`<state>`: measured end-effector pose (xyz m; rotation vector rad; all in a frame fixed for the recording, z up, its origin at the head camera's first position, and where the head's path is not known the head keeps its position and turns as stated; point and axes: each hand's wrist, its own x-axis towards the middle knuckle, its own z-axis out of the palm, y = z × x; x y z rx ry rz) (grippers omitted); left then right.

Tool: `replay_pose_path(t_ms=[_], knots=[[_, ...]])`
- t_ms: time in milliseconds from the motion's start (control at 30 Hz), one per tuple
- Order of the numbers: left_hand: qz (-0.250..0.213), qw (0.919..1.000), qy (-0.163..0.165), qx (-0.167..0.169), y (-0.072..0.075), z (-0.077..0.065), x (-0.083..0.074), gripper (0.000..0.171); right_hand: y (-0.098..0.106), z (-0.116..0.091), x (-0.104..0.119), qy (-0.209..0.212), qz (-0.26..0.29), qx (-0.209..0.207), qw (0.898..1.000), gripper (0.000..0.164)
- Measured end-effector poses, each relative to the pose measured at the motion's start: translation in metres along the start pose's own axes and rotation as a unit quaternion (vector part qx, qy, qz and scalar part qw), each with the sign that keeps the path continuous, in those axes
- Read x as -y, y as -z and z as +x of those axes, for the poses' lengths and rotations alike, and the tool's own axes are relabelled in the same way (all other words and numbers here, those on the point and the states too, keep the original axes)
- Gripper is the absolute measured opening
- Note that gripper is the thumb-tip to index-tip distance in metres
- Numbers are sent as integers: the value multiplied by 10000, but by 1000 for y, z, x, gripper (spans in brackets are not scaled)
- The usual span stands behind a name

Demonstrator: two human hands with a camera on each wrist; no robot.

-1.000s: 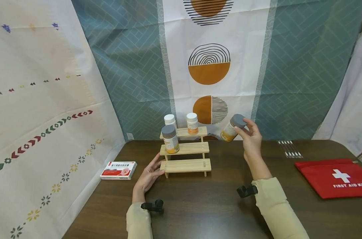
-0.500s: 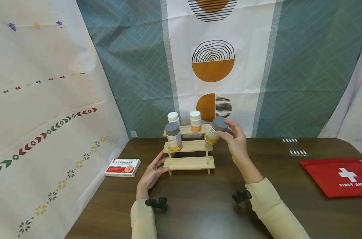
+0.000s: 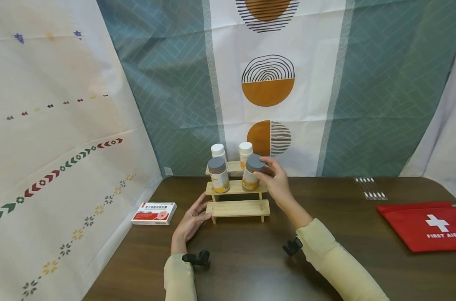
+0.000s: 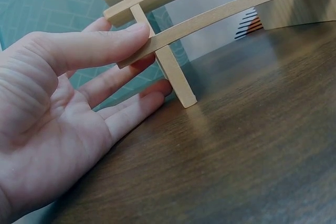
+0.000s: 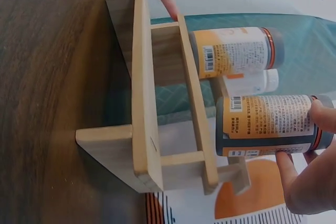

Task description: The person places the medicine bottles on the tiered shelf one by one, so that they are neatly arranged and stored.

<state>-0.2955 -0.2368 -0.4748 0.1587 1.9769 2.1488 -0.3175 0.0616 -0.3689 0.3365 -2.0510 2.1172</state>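
Note:
A three-step wooden stand (image 3: 237, 207) stands on the dark table. My left hand (image 3: 190, 219) holds its left end; in the left wrist view the thumb (image 4: 113, 45) lies on the lowest step, fingers behind and under it. My right hand (image 3: 276, 184) pinches the grey lid of a yellow-and-white pill bottle (image 3: 251, 179), upright at the right of the middle step. In the right wrist view the bottle's base (image 5: 227, 129) is right at that step's edge. A matching grey-lidded bottle (image 3: 219, 179) sits on the step's left. Two smaller white bottles (image 3: 245, 149) stand on the top step, partly hidden.
Left of the stand lies a red-and-white medicine box (image 3: 154, 214). Over to the right are a row of several cotton swabs (image 3: 370, 189) and a red first aid pouch (image 3: 419, 230). A patterned cloth (image 3: 267, 92) hangs behind the table.
My right hand has carried the tilted pill bottle leftward from beside the stand to the middle step and set it upright. My left hand keeps its hold on the stand.

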Motion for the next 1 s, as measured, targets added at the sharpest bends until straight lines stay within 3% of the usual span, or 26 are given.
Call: replay_pose_path(t_ms=[300,600,800,1000], knots=[[24,10000,-2,-31,-3,6,-1,83,-9,6,-4,121,-298,-25,9995,48],[78,9993,-11,-367,6,-12,5,82,-34,10,-10,330,-990,99,9945,56],[7,9997,62,-230,5,-17,8,82,-35,7,-12,302,-1143,-10,9930,58],[8,9990,-48,-449,9,-20,7,79,-31,10,-13,195,-1286,367,9908,66]])
